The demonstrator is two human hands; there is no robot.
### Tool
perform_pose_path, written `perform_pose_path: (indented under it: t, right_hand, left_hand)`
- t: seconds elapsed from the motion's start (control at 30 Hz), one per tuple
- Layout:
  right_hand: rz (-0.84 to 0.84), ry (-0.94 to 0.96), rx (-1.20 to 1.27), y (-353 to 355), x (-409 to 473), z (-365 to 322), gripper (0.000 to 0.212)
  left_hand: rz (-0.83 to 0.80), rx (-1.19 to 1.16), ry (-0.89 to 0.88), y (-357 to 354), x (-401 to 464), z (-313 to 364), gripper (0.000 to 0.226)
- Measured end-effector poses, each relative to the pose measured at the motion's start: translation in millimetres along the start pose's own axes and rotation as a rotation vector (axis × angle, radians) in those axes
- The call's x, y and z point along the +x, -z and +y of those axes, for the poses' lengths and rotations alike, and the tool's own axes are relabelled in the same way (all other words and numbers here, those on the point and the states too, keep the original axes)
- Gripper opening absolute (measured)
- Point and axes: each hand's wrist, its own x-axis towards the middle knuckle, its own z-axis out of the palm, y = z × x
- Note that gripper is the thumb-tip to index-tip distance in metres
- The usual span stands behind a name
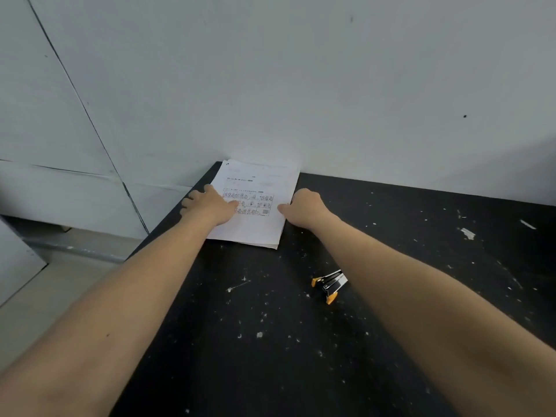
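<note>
A stack of printed sheets [261, 179] lies at the far left corner of the speckled black table [264, 350], its far edge against the white wall [301, 85]. The left hand [210, 203] rests flat on the stack's left edge, fingers spread and straight. The right hand [304, 206] sits at the right edge, thumb on the top page and fingers bent; whether they grip the sheets cannot be told. A black-and-orange stapler [330, 285] lies just beside the right forearm.

Soft, even, rather dim light fills the frame. The white wall [301, 85] reads grey-blue, darker toward the right edge. The paper stack [258, 230] glares pale, its print blurred. Wide-angle stretch bows the lower corners.
</note>
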Motion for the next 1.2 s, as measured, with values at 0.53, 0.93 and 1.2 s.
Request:
perform_pose_path:
  t: [0.53, 0.93, 1.2]
  right_hand:
    - [-0.038, -0.095, 0.153, -13.0, 8.8, 2.4, 0.015]
    - [-0.079, -0.11, 0.6, 35.7, -30.4, 25.2, 0.073]
    - [0.144, 0.234, 1.142, 137.9, -111.4, 53.5, 0.036]
  left_hand:
    - [-0.115, -0.413, 0.049, 7.3, 23.3, -15.2, 0.035]
    - [-0.039, -0.826, -0.406, 41.8, -44.0, -8.8, 0.036]
    - [-0.155, -1.137, -0.628, 77.1, -135.3, 60.4, 0.031]
